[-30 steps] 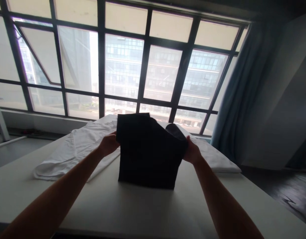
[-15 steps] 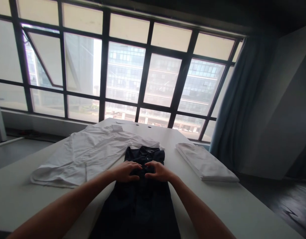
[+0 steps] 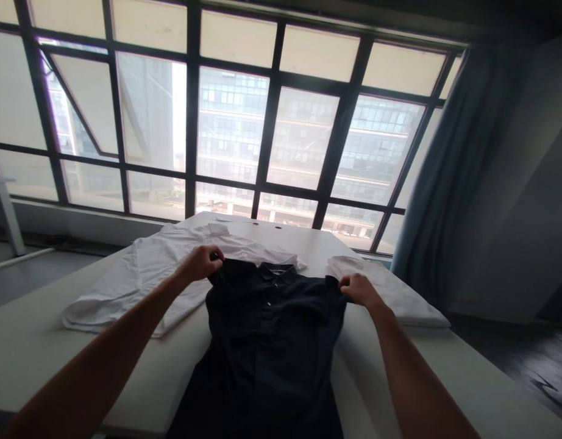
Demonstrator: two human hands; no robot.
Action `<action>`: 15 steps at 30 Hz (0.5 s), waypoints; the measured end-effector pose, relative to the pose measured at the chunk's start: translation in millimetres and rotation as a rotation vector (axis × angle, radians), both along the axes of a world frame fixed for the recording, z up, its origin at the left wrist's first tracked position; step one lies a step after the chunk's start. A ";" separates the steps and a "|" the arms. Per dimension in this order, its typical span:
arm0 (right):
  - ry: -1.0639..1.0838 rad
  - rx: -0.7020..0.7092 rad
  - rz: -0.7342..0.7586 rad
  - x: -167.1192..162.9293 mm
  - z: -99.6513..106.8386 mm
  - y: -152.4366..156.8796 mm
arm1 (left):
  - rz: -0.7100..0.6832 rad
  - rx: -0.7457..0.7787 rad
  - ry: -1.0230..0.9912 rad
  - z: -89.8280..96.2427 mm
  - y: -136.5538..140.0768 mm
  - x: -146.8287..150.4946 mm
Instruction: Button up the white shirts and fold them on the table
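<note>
A: Head cam, what did u see?

B: A dark shirt [image 3: 267, 341] lay flat on the white table [image 3: 43, 360], collar far from the person, bottom end hanging off the near edge.

A: And the hands?

B: Left hand [image 3: 199, 263] was closed, pinching the shirt's left shoulder. Right hand [image 3: 358, 289] was closed on the right shoulder.

A: Other stuff?

B: A white shirt [image 3: 144, 274] lay spread out on the left, touching the dark one. A folded white cloth [image 3: 400, 299] sat on the right, just beside the right hand. Big window [image 3: 226, 122] behind, w/ a blue curtain [image 3: 436, 183].
</note>
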State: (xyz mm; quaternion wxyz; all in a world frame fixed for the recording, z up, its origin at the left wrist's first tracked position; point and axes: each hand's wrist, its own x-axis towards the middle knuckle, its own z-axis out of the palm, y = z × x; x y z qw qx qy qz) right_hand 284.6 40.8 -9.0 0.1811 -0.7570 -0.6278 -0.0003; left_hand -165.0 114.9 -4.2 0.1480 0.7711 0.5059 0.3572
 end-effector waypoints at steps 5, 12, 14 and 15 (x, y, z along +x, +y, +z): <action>-0.156 -0.029 -0.297 5.0 -7.4 5.3 | 0.430 0.229 0.245 12.3 -3.3 -31.6; -0.029 -0.023 0.440 -83.6 -50.5 27.8 | -0.220 0.187 0.439 -46.8 -21.2 55.3; -0.065 -0.063 0.463 -102.1 -58.8 27.1 | -0.344 0.144 0.498 -55.3 -24.0 68.0; -0.083 -0.069 0.466 -108.2 -59.0 25.3 | -0.369 0.117 0.517 -56.0 -24.6 70.3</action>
